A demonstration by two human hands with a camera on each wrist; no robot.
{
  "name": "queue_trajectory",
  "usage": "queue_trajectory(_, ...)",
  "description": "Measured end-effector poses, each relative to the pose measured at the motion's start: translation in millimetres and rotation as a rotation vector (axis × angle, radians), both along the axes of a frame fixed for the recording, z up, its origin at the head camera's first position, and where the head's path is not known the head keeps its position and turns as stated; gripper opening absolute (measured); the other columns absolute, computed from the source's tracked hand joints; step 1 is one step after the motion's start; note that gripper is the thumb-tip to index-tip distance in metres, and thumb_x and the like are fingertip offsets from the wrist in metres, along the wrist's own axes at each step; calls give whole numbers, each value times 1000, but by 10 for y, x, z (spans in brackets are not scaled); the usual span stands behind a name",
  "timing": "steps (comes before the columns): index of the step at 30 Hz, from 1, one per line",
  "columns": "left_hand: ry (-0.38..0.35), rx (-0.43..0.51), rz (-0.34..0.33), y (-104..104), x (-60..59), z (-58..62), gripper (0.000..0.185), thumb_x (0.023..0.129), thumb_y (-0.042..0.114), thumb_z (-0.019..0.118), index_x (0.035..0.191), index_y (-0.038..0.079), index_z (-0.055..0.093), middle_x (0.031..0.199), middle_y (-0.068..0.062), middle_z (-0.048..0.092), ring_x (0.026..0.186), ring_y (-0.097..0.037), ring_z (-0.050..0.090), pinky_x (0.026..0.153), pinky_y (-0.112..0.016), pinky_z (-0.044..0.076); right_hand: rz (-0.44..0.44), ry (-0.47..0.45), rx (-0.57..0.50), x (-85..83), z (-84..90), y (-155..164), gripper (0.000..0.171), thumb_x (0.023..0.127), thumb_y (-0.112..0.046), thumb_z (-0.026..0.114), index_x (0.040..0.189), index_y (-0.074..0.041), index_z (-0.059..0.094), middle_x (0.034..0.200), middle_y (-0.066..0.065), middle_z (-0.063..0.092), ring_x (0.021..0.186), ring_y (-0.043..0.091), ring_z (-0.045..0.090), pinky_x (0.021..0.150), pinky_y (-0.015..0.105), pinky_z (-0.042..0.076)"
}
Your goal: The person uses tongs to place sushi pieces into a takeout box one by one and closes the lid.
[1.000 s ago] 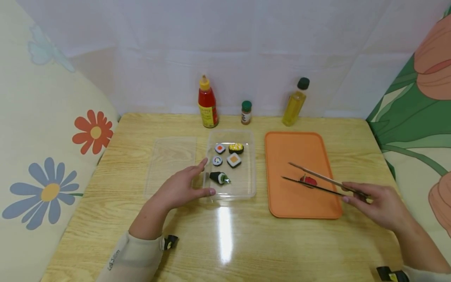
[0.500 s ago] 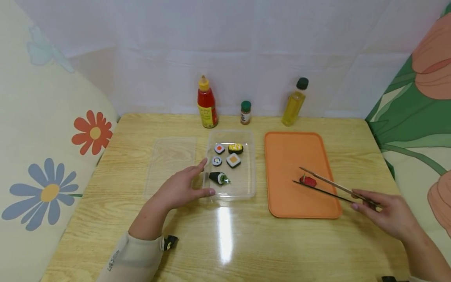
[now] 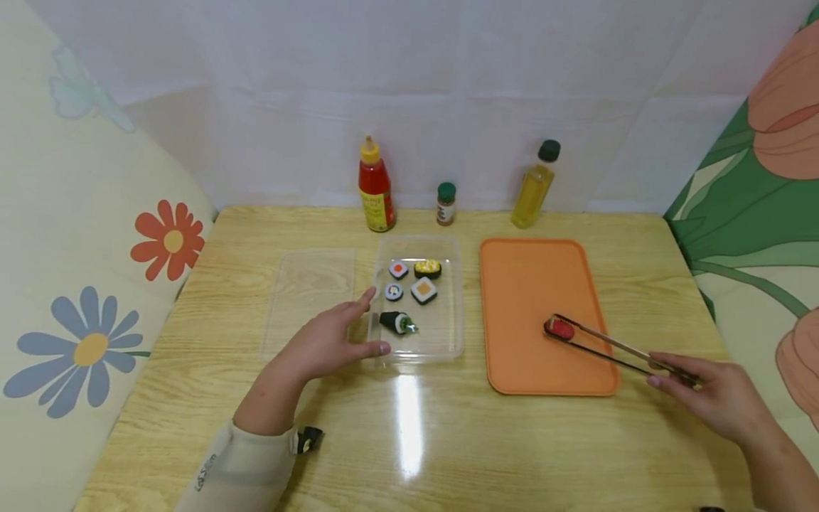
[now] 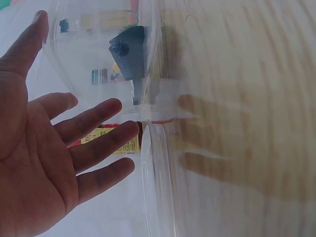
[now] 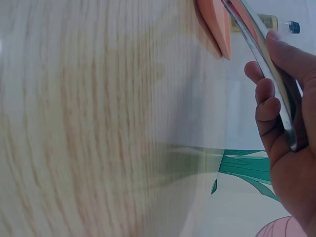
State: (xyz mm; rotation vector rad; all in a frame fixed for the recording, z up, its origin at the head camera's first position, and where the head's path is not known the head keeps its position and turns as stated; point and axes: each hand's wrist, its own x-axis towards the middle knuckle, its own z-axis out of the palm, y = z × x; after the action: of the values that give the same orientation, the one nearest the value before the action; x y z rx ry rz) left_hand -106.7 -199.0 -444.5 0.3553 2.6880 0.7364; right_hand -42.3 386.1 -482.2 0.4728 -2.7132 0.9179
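Head view: right hand [image 3: 710, 395] pinches tongs [image 3: 614, 348] on red piece [image 3: 560, 328]

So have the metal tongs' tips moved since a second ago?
Yes: the metal tongs drew back toward the orange tray's right edge, closing round the red piece.

sushi pieces [image 3: 412, 293] 6 | bottles [image 3: 376, 186] 3 | trays [image 3: 536, 284] 1 | tongs [image 3: 614, 346] 1 | clear boxes [image 3: 448, 341] 1

Left hand [image 3: 323, 341] resting low, palm turned inward, fingers [image 4: 94, 118] straight and spread, thumb pointing forward. Left forearm reaching in from lower left, pale sleeve [image 3: 233, 469] ending at wrist. Right hand [image 3: 716, 395] curling fingers [image 5: 266, 106] round thin metal tongs [image 3: 614, 348], squeezing tips together. Right forearm angling in from lower right corner.
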Motion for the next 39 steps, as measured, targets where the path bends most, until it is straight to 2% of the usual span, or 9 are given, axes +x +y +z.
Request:
queue_trajectory(6,-5,0,0,1,-5,13,113,83,77,69,168,22,19,159,-18,44,147,-42,40,117,-61,34,9,-12,-14,8,-3,16,36,74,8,88,108,2,79,92,-5,79,79,-17,63,55,9,48)
queue_trajectory(15,-22,4,5,8,-6,34,114,83,75,70,168,21,18,157,-18,47,146,-41,41,117,-61,35,32,35,-6,-1,0,18,36,71,8,89,105,-1,81,95,-17,76,81,-18,63,58,7,48)
queue_trajectory(29,-16,10,8,3,2,25,113,84,74,71,168,20,18,156,-18,48,146,-41,41,117,-60,35,18,22,14,-61,84,-71,32,76,4,89,106,-4,82,87,-14,77,84,-20,61,60,7,48)
queue_trajectory(35,-29,15,13,10,9,33,113,84,74,71,168,22,18,156,-17,48,147,-41,40,117,-61,34,57,37,12,-124,105,-125,33,76,4,88,107,-3,81,87,-7,79,82,-17,63,63,7,48)
queue_trajectory(39,-31,15,13,17,8,31,113,84,74,71,168,22,18,157,-17,48,147,-41,39,118,-61,33,84,41,-16,-172,123,-164,34,75,7,88,107,-3,81,88,-11,78,83,-17,64,61,7,48)
